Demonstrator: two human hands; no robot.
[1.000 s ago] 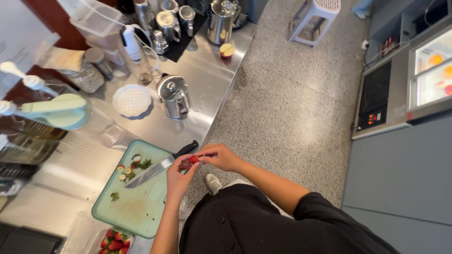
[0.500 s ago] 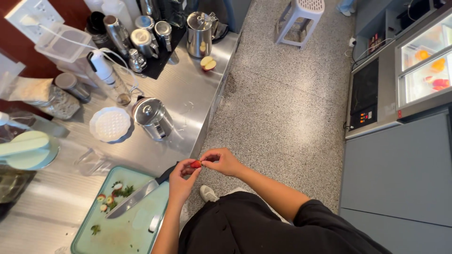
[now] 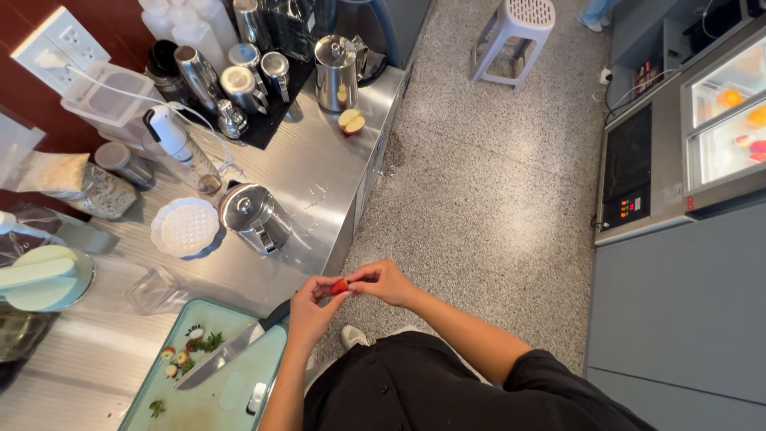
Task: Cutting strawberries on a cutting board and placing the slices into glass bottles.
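Beyond the edge of the brushed-steel worktop (image 3: 319, 183), both hands meet over the speckled floor: the left hand (image 3: 313, 310) and right hand (image 3: 384, 281) pinch a small red strawberry (image 3: 340, 286) between closed fingers, seemingly to work on it, while the black-handled knife (image 3: 227, 353) rests on the pale green cutting board (image 3: 203, 399) beside leafy trimmings.
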